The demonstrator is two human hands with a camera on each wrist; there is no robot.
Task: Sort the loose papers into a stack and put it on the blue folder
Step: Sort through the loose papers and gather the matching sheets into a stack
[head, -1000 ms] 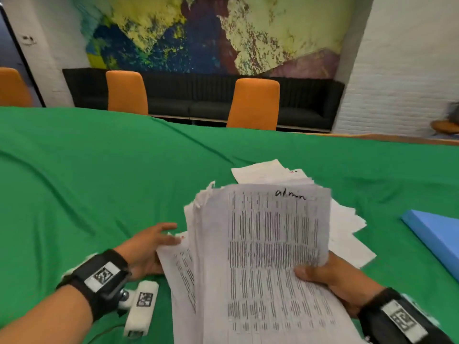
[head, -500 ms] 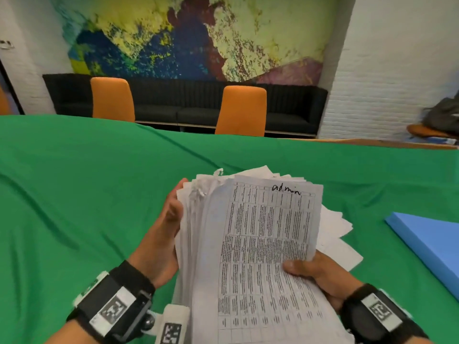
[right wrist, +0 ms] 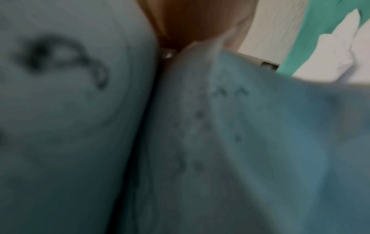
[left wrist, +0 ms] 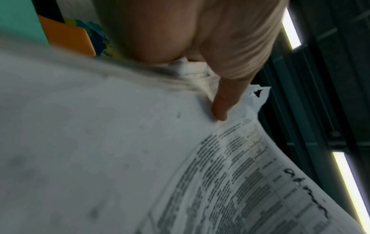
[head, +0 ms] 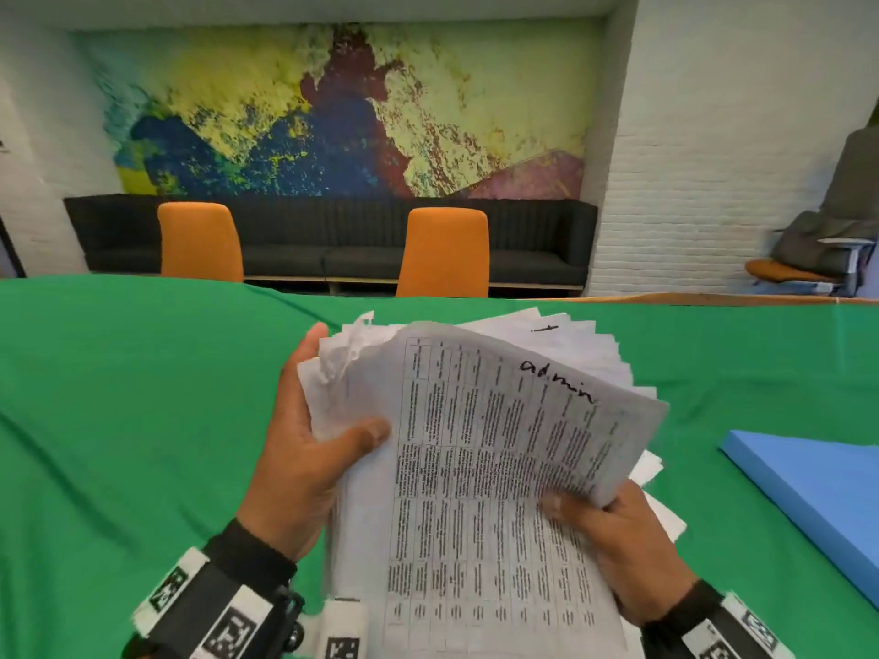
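A thick, uneven stack of printed papers point(head: 480, 459) is held up above the green table, its top sheet marked "admin" by hand. My left hand point(head: 314, 449) grips the stack's left edge, thumb across the front and fingers behind. My right hand point(head: 613, 530) holds the lower right side, thumb on the top sheet. The left wrist view shows the stack point(left wrist: 140, 158) close up with my thumb point(left wrist: 222, 107) pressed on it. In the right wrist view blurred paper point(right wrist: 200, 142) fills almost everything. The blue folder point(head: 808, 492) lies flat on the table at the right.
A few white sheets point(head: 666, 516) lie on the green tablecloth point(head: 119, 420) under and right of the stack. Two orange chairs point(head: 444, 252) stand behind the table before a black sofa. Another chair with bags stands at the far right.
My left hand has come up from the table and taken hold of the stack's left edge. Both hands have raised the stack and tilted it to the right.
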